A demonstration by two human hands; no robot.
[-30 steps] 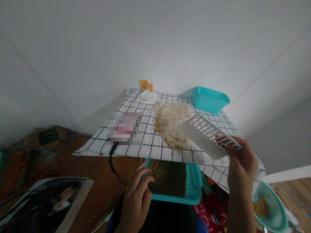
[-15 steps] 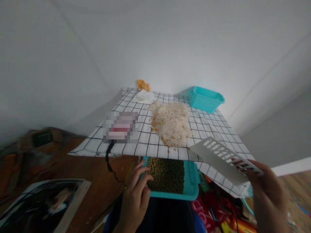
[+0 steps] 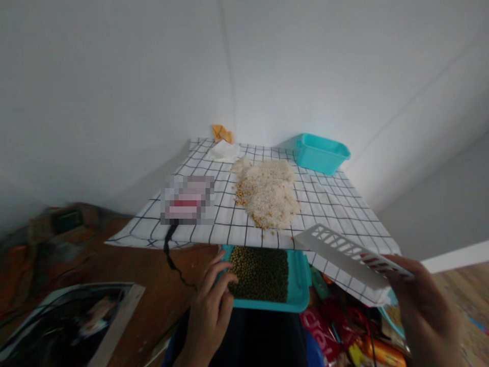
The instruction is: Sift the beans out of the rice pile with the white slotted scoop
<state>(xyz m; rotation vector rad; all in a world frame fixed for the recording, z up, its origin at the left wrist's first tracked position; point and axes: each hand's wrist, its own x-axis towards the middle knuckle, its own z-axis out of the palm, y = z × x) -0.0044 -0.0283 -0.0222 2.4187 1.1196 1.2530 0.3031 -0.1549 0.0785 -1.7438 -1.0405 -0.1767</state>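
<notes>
In the head view, my left hand [image 3: 211, 306] lies at the left end of a turquoise basin [image 3: 299, 280] with its fingers curled over the rim. Green and yellowish beans [image 3: 260, 275] fill most of this basin, below the table's front edge. My right hand [image 3: 418, 293] grips the right end of a white slotted plastic piece [image 3: 336, 250], which is tilted. Its far corner is at the front of the checked cloth, close to a few loose yellow beans. Just beyond lies a flat pile of rice [image 3: 271, 193], with yellow beans [image 3: 242, 193] mixed in, mostly along its left edge.
A second turquoise basin [image 3: 323, 155] stands at the back right of the checked cloth [image 3: 324, 204]. A white bag [image 3: 223, 151] and an orange cloth-like item [image 3: 222, 133] lie at the back left. A blurred-out device [image 3: 187, 201] with a black strap is on the left. Red bags [image 3: 324, 326] lie below right.
The white slotted piece has tilted, its slotted face now looking narrower, and its far corner sits slightly lower. My left hand stays at the basin. The view has shifted slightly.
</notes>
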